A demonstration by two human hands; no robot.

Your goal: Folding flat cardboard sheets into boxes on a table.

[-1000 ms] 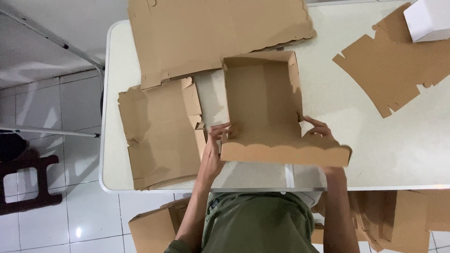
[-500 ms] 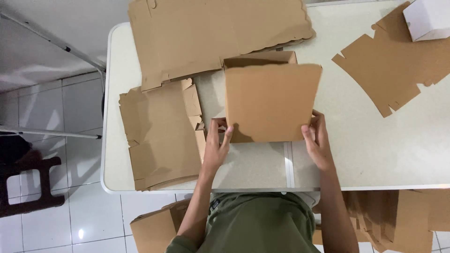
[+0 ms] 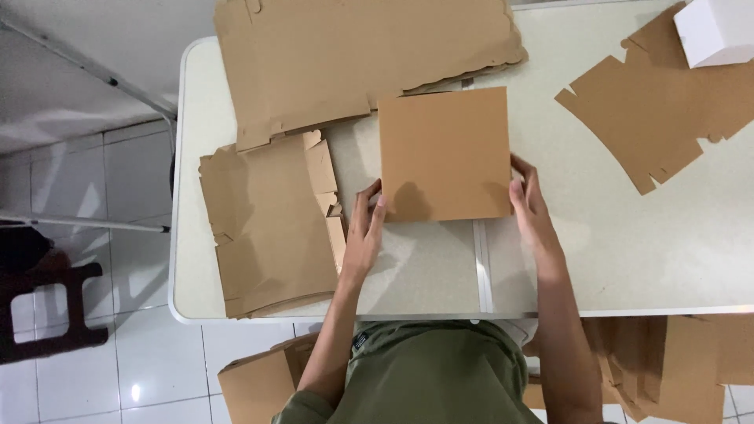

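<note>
We see the square brown cardboard box at frame centre lying between our left hand and right hand, fingers spread flat against its lower corners, neither nearer.

We see matt brown cardboard on the closed box, smooth on top w/ no gloss. The flat cut sheets beside it are the same paper board, edges rough & torn-looking. The table looks like pale speckled plastic, dull finish, w/ 1 seam down the middle. The small box at the corner is white, smooth card. Floor tiles are glossy ceramic, reflecting light.
</note>
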